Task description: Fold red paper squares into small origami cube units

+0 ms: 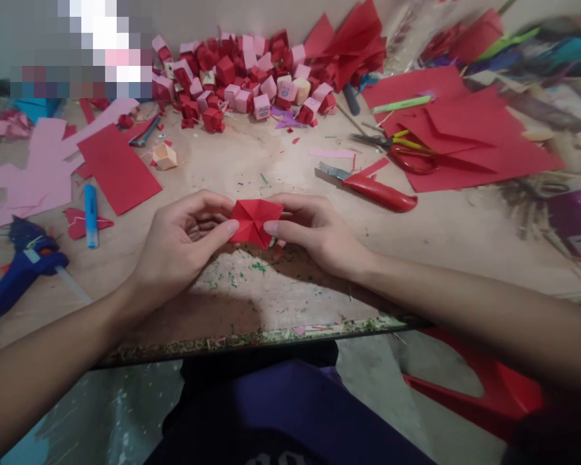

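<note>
A small piece of folded red paper (254, 223), with creases meeting near its middle, is held up between both hands above the table. My left hand (186, 229) pinches its left edge, thumb on the near face and fingers behind. On the right edge, my right hand (314, 229) grips in the same way. The fingers behind the paper are partly hidden. Green and dark scraps (232, 271) lie scattered on the wooden table (213, 158) below it.
Many small folded paper boxes (242, 100) are heaped at the back. To the right lie a red-handled cutter (380, 192), scissors (411, 155) and red paper sheets (498, 139). On the left are a blue glue gun (33, 255), a blue marker (91, 216) and a red card (121, 169).
</note>
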Action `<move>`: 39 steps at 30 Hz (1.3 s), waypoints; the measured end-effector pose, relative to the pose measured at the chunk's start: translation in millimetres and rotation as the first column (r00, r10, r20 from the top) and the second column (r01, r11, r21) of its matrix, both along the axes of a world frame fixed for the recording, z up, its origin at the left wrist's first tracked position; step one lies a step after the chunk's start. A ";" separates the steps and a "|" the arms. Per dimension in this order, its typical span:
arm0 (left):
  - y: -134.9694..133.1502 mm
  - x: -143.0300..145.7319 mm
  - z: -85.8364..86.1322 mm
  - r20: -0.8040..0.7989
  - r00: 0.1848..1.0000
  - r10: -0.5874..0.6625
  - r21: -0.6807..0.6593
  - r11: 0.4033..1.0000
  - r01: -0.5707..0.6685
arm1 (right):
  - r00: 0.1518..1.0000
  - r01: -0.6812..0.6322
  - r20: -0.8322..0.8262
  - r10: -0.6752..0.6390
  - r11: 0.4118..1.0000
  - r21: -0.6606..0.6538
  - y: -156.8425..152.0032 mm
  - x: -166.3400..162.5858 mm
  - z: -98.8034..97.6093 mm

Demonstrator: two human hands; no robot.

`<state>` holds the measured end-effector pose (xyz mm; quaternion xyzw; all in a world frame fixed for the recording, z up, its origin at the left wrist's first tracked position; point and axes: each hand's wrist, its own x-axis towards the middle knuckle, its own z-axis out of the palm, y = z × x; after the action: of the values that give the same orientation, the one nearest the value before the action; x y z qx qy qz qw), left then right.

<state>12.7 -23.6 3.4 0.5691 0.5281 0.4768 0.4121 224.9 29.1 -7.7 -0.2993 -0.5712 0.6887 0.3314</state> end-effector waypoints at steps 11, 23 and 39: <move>3.9 2.7 1.6 0.086 0.996 -0.038 -0.087 0.995 0.046 | 0.994 0.016 0.109 -0.015 1.000 -0.007 -2.0 -3.0 5.8; 3.6 2.4 1.6 0.054 0.998 -0.035 -0.093 0.995 0.040 | 0.991 0.021 0.132 -0.020 1.000 -0.009 -4.8 -1.6 6.5; -0.3 -1.7 -0.6 -0.202 0.979 -0.040 0.310 0.945 0.102 | 0.994 -0.108 0.008 0.110 0.987 -0.123 1.0 3.5 5.2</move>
<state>11.0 -23.8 2.7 0.6905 0.4606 0.4832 0.2785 228.4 30.1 -2.5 -0.2924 -0.5459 0.7372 0.2702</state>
